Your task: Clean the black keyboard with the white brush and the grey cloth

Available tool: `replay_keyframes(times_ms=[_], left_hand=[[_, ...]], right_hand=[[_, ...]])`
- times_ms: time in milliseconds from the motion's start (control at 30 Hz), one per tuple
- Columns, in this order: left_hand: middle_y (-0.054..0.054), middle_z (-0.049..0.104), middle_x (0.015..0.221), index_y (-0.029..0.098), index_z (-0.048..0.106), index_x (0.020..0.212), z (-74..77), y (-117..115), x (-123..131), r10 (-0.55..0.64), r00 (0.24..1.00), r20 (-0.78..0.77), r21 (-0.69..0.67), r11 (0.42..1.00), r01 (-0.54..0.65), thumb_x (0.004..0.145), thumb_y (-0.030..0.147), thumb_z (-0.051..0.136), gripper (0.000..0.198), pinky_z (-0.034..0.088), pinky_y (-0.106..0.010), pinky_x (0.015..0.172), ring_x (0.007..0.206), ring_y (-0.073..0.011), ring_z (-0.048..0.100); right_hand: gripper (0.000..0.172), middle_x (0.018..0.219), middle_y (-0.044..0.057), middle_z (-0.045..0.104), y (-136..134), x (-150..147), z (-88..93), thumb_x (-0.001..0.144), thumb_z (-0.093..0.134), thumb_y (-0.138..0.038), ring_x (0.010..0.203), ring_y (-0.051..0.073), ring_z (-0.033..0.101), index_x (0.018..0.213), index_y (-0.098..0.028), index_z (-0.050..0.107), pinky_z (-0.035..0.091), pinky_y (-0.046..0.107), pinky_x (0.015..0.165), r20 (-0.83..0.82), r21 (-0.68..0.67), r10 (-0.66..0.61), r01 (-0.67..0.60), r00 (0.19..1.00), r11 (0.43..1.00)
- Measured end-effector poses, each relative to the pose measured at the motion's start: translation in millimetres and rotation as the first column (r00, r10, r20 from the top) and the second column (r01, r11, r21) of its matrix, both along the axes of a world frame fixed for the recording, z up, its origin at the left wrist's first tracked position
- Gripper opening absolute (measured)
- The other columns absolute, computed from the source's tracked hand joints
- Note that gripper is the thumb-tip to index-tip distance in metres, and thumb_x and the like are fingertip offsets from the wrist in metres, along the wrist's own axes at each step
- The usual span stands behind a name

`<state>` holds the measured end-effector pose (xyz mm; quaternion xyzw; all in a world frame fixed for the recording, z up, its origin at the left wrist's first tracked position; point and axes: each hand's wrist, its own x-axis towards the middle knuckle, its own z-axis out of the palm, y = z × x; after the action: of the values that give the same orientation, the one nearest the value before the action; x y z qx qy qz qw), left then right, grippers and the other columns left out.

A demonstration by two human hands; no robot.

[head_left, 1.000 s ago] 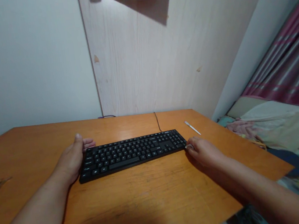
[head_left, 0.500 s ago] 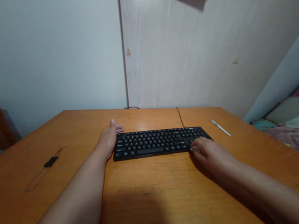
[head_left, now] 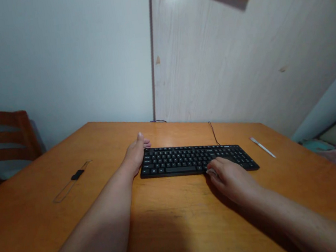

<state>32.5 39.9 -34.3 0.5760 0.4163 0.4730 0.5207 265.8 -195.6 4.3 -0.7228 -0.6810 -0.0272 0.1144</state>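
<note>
A black keyboard (head_left: 175, 160) lies flat on the wooden table, its keys facing up. My left hand (head_left: 136, 153) rests against its left end, thumb raised and fingers stretched out past the far left corner. At the front edge, right of the space bar, is my right hand (head_left: 226, 176), with curled fingers closed on a small whitish wad (head_left: 211, 172). Only a bit of that wad shows, so its kind is unclear; it touches the keyboard's front edge. The back of this hand covers part of the keys.
A thin white brush-like stick (head_left: 262, 147) lies to the right. On the left is a thin loop with a black piece (head_left: 77, 174). The keyboard's cable (head_left: 213, 133) runs toward the wall. A wooden chair (head_left: 0, 135) stands at the left.
My right hand has slid left along the keyboard's front edge, uncovering the number keys. My left hand stays at the left end. The whole view has shifted, so things appear further right.
</note>
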Motion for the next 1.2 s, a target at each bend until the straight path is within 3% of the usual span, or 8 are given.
replay_keyframes(times_ms=[533,1200], left_hand=[[-0.022,0.074,0.111,0.014,0.070,0.095,0.9,-2,0,-0.010,1.000,-0.006,-0.022,1.000,0.010,0.082,0.087,0.039,0.081,0.052,-0.044,0.090,0.104,-0.0338,0.070],[-0.024,0.073,0.116,0.011,0.070,0.100,-1.9,0,1,-0.015,1.000,0.021,-0.019,1.000,0.015,0.085,0.087,0.031,0.086,0.051,-0.042,0.092,0.105,-0.0315,0.070]], right_hand=[[0.019,0.091,0.008,0.064,23,-52,-1.6,0.098,0.045,-0.019,0.083,0.022,0.057,0.088,-0.019,0.061,0.037,0.033,0.073,0.155,-0.020,0.159,-0.158,0.975,0.987],[0.017,0.093,0.009,0.064,54,-111,1.9,0.098,0.049,-0.017,0.082,0.021,0.058,0.091,-0.017,0.065,0.041,0.031,0.070,0.153,0.012,0.267,-0.272,0.951,0.962]])
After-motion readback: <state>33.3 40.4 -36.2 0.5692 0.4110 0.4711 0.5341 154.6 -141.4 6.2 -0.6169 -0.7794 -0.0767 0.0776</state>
